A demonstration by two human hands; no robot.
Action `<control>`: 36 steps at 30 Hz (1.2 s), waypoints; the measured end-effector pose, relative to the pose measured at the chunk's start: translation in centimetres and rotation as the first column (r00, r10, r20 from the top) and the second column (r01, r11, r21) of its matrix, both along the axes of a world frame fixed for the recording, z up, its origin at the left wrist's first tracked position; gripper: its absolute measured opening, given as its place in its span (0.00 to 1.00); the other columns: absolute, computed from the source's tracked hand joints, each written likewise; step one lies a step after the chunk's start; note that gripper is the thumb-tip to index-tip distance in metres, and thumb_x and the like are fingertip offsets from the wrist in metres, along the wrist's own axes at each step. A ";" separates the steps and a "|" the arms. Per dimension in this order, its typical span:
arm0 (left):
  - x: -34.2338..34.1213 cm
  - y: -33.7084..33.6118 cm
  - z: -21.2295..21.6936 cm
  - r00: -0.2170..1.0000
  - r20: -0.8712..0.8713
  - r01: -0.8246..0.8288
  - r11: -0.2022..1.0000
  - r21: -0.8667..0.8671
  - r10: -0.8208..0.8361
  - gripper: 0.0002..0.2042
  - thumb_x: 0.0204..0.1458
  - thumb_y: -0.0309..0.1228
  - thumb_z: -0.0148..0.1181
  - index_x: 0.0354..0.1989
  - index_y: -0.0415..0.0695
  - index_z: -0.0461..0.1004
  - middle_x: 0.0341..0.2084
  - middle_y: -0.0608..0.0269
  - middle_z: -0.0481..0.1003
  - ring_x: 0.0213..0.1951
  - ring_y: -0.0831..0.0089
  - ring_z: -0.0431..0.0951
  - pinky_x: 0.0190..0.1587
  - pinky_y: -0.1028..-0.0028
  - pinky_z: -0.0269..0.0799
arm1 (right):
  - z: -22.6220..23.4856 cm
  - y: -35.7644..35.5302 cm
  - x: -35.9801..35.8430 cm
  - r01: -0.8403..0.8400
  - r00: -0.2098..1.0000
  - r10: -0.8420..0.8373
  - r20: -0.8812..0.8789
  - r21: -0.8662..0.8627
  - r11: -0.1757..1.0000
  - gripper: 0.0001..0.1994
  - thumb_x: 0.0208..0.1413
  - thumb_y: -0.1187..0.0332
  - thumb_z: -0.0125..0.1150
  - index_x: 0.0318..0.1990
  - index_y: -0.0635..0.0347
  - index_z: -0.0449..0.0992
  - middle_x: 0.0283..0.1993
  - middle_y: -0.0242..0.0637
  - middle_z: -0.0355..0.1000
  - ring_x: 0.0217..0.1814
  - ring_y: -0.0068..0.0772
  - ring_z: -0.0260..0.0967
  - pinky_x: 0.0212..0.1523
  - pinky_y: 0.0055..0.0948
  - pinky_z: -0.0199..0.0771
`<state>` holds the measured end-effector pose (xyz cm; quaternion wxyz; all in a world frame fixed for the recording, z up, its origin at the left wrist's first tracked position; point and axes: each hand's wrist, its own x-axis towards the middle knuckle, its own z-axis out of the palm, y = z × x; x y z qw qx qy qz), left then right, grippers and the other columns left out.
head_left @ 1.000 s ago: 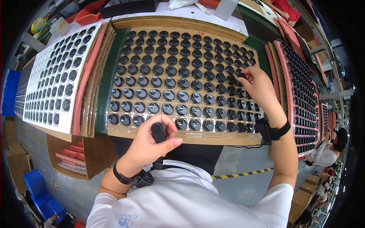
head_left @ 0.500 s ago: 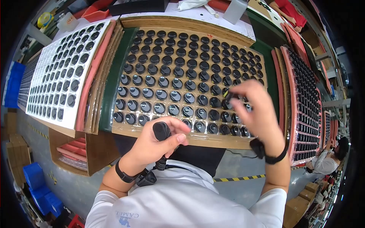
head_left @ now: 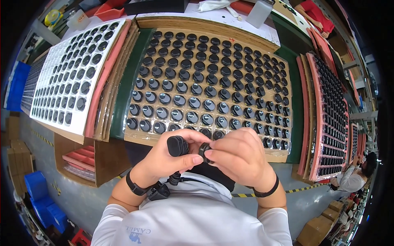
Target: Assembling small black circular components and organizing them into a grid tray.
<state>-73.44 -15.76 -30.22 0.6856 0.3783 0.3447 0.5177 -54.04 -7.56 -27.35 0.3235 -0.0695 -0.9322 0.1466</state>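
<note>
My left hand (head_left: 161,159) is curled round a short stack of black round parts (head_left: 177,146), which stands out between thumb and fingers. Its thumb and forefinger reach toward a black ring-shaped part (head_left: 204,152). My right hand (head_left: 242,155) pinches that part between thumb and fingertips, beside the left fingertips and over the front edge of the tray. The part's exact kind is too small to tell. Beyond both hands lies a clear plastic tray (head_left: 283,151) on brown cardboard, with rows of glossy black cylindrical pieces (head_left: 193,102) in its pockets.
At left, a white tray (head_left: 45,88) of black pieces leans on pink and brown sheets. Another filled tray (head_left: 328,123) stands at right. A wooden bar (head_left: 213,26) edges the back. A bottle (head_left: 259,13) stands behind it. An open carton (head_left: 98,162) is below left.
My right hand has come from over the tray's right side, left and nearer, to meet my left hand. My left hand keeps the stack. The view has shifted slightly.
</note>
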 end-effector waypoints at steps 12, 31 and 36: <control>0.5 0.0 0.1 0.994 -0.026 -0.108 0.993 0.051 0.110 0.18 0.45 0.23 0.63 0.46 0.37 0.71 0.25 0.68 0.71 0.23 0.85 0.68 0.28 0.84 0.65 | -3.5 -2.5 -1.0 -0.589 0.791 -0.418 -0.446 -0.739 -0.327 0.17 0.59 0.62 0.53 0.50 0.64 0.64 0.33 0.34 0.66 0.36 0.26 0.62 0.40 0.24 0.63; 1.0 -0.6 0.0 0.900 -0.305 -0.174 0.897 0.407 0.312 0.20 0.43 0.20 0.64 0.47 0.37 0.70 0.41 0.57 0.69 0.25 0.83 0.68 0.28 0.83 0.67 | -2.5 -3.5 -2.4 -0.320 0.826 -0.341 -0.448 -0.872 0.372 0.11 0.60 0.70 0.48 0.48 0.65 0.63 0.37 0.31 0.63 0.34 0.17 0.58 0.40 0.18 0.61; 0.9 -0.6 0.0 0.922 -0.280 -0.143 0.908 0.393 0.266 0.20 0.44 0.20 0.64 0.47 0.37 0.70 0.42 0.57 0.69 0.25 0.83 0.68 0.28 0.83 0.68 | -1.7 -3.6 -2.7 -0.238 0.879 -0.349 -0.326 -0.932 0.272 0.10 0.60 0.72 0.48 0.47 0.64 0.63 0.37 0.30 0.63 0.34 0.16 0.57 0.39 0.17 0.60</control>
